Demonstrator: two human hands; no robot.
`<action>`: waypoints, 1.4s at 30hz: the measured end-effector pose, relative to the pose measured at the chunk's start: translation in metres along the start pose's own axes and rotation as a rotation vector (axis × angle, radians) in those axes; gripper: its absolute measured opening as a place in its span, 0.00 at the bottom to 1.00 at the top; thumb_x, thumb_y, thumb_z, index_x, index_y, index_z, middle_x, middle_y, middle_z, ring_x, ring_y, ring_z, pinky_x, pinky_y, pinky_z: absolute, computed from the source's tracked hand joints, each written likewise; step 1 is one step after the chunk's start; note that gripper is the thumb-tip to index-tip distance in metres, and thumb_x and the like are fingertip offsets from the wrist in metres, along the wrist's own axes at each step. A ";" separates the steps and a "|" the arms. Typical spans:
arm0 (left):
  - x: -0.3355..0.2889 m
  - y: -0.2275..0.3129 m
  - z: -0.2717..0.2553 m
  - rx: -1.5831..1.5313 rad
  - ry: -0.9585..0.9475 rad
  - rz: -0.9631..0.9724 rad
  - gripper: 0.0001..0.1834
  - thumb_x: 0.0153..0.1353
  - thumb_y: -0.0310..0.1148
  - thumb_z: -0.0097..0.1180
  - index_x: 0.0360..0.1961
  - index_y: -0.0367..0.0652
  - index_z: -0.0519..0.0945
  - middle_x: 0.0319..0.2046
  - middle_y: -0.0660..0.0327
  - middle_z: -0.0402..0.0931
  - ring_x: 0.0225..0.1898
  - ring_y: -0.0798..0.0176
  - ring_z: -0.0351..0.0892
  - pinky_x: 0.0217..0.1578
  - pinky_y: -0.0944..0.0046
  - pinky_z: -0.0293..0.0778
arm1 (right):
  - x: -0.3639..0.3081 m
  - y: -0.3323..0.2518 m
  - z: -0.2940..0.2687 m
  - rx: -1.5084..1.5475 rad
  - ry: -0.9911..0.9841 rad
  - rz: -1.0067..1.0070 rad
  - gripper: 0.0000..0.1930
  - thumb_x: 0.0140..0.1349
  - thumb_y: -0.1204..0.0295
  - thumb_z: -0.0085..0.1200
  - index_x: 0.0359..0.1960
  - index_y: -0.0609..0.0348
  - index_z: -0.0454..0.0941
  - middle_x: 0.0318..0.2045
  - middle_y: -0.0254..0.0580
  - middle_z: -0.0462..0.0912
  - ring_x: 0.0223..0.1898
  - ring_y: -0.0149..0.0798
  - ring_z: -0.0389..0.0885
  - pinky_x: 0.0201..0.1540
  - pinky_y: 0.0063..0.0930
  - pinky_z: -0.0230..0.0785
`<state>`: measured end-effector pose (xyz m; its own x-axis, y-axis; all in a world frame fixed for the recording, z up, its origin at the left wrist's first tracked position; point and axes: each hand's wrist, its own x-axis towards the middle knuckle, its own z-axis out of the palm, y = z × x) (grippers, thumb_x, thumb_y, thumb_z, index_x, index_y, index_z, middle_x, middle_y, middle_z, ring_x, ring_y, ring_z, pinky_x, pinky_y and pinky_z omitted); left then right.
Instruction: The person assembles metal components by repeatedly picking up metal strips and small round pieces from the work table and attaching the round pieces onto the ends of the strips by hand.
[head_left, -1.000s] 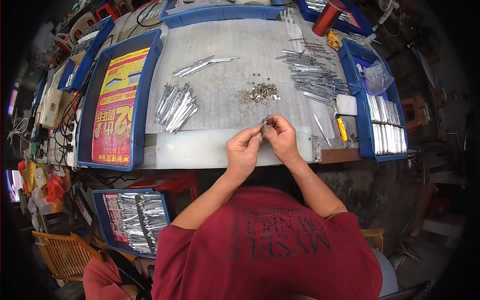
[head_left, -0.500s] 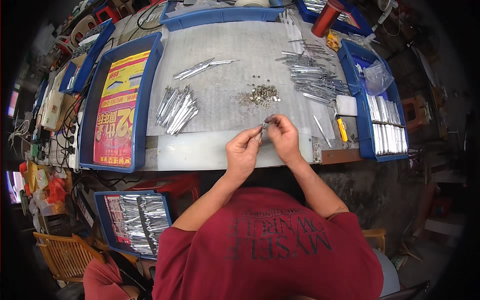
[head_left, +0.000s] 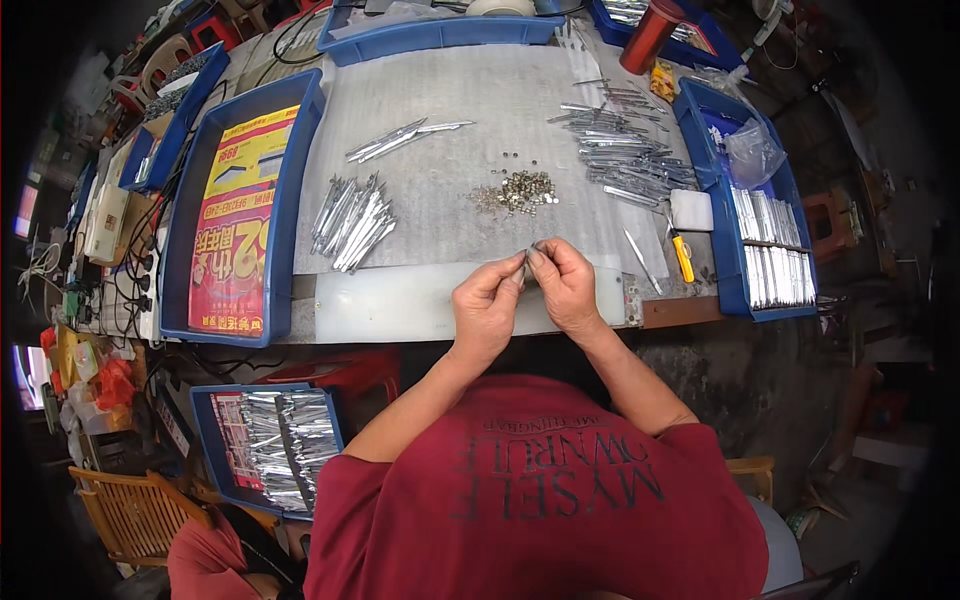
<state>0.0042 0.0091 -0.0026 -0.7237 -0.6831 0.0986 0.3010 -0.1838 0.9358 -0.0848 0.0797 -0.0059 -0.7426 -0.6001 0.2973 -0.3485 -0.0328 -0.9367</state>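
Note:
My left hand [head_left: 486, 305] and my right hand [head_left: 567, 290] meet above the table's front edge, over a pale translucent sheet [head_left: 390, 300]. Both are pinched closed, fingertips nearly touching, around something small and greyish that the fingers mostly hide. Just beyond them lies a heap of small round brass-coloured and silvery metal pieces [head_left: 525, 192]. To its left is a pile of slim silvery metal strips [head_left: 352, 222], with a few more strips [head_left: 405, 138] farther back. A larger strip pile [head_left: 630, 150] spreads to the right. One single strip [head_left: 643, 262] lies near my right hand.
A blue tray lined with printed paper [head_left: 193, 240] stands left; another blue tray [head_left: 738, 270] with rows of strips stands right. A yellow-handled tool [head_left: 683, 258] and white block [head_left: 691, 211] lie beside it. A low blue tray [head_left: 222, 440] holds strips; a person's sleeve [head_left: 215, 560] shows lower left.
My right hand has turned and lowered slightly, its fingers now closer to my left fingertips. The grey piece between them shows less than before. The piles look unchanged.

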 end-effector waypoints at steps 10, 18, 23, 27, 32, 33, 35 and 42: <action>0.000 -0.003 0.000 -0.009 -0.004 -0.085 0.10 0.54 0.20 0.48 0.38 0.34 0.75 0.25 0.63 0.72 0.26 0.74 0.69 0.26 0.76 0.66 | 0.000 0.007 0.000 0.175 -0.043 0.116 0.07 0.55 0.73 0.48 0.25 0.65 0.69 0.18 0.42 0.70 0.20 0.32 0.67 0.23 0.24 0.61; 0.001 -0.005 0.001 0.170 -0.037 0.081 0.09 0.53 0.20 0.48 0.37 0.33 0.75 0.26 0.61 0.74 0.27 0.72 0.70 0.28 0.74 0.68 | 0.000 -0.009 -0.006 -0.120 0.027 -0.084 0.06 0.54 0.74 0.48 0.25 0.66 0.69 0.19 0.42 0.71 0.20 0.34 0.69 0.23 0.25 0.62; 0.001 -0.009 0.006 0.088 -0.034 0.009 0.10 0.54 0.20 0.47 0.38 0.35 0.75 0.23 0.67 0.69 0.21 0.79 0.63 0.20 0.79 0.59 | -0.002 -0.002 -0.010 0.036 -0.024 0.101 0.06 0.54 0.74 0.48 0.24 0.65 0.69 0.19 0.43 0.71 0.20 0.35 0.70 0.23 0.25 0.62; 0.002 -0.008 0.008 0.186 -0.068 0.132 0.09 0.54 0.20 0.47 0.38 0.34 0.75 0.23 0.66 0.69 0.21 0.79 0.63 0.19 0.79 0.59 | -0.004 0.002 -0.011 -0.066 0.032 -0.011 0.06 0.54 0.74 0.47 0.24 0.65 0.69 0.19 0.43 0.70 0.21 0.37 0.69 0.24 0.25 0.62; 0.003 -0.011 0.005 0.342 -0.108 0.311 0.09 0.55 0.21 0.47 0.38 0.35 0.75 0.22 0.67 0.68 0.18 0.80 0.60 0.17 0.80 0.56 | -0.005 -0.006 -0.013 -0.139 0.064 -0.101 0.07 0.54 0.73 0.48 0.24 0.65 0.69 0.20 0.45 0.71 0.21 0.39 0.70 0.24 0.27 0.62; 0.002 -0.009 0.006 0.153 -0.093 0.073 0.09 0.55 0.20 0.47 0.38 0.35 0.75 0.22 0.67 0.69 0.19 0.80 0.61 0.17 0.80 0.57 | -0.003 -0.003 -0.014 -0.142 0.031 -0.037 0.06 0.53 0.74 0.48 0.24 0.65 0.69 0.20 0.45 0.71 0.21 0.40 0.70 0.24 0.27 0.62; 0.001 -0.009 0.006 -0.035 -0.081 -0.163 0.09 0.55 0.20 0.47 0.38 0.35 0.75 0.23 0.66 0.69 0.19 0.79 0.61 0.18 0.80 0.58 | -0.002 -0.003 -0.015 -0.145 0.002 0.023 0.06 0.53 0.75 0.48 0.24 0.65 0.68 0.20 0.45 0.71 0.22 0.40 0.70 0.24 0.28 0.62; 0.002 -0.012 0.007 0.155 -0.112 0.094 0.09 0.55 0.21 0.47 0.38 0.35 0.75 0.22 0.67 0.69 0.18 0.79 0.60 0.17 0.79 0.57 | -0.005 -0.005 -0.016 -0.149 0.036 -0.059 0.06 0.52 0.74 0.48 0.25 0.65 0.69 0.20 0.46 0.71 0.22 0.42 0.70 0.24 0.28 0.62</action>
<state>-0.0050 0.0145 -0.0111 -0.7639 -0.6080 0.2166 0.2773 -0.0061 0.9608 -0.0883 0.0961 0.0003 -0.7377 -0.5714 0.3597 -0.4710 0.0539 -0.8805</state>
